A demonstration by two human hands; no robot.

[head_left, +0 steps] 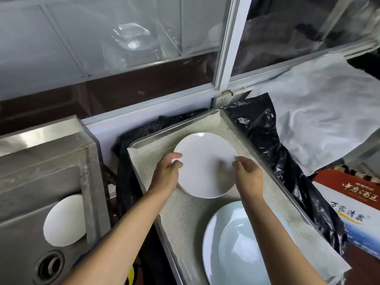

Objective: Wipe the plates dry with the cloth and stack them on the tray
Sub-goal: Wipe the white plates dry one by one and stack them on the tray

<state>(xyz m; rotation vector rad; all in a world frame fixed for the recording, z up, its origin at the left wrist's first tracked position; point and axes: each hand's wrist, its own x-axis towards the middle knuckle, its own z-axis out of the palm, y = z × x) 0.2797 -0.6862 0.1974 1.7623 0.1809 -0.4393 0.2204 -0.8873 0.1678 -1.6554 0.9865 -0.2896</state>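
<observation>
Plates on the tray, sink left (one plate inside), box right.

— What did the two hands do with the white plate?
— The left hand held its left rim, thumb on top. The right hand touched the right rim with curled fingers. The plate was over the cloth-lined metal tray, seemingly on other plates.
— What else was there?
— Pale blue plates lay on the tray's near end. One white plate leaned in the steel sink at the left. Black plastic lay beside the tray.
</observation>
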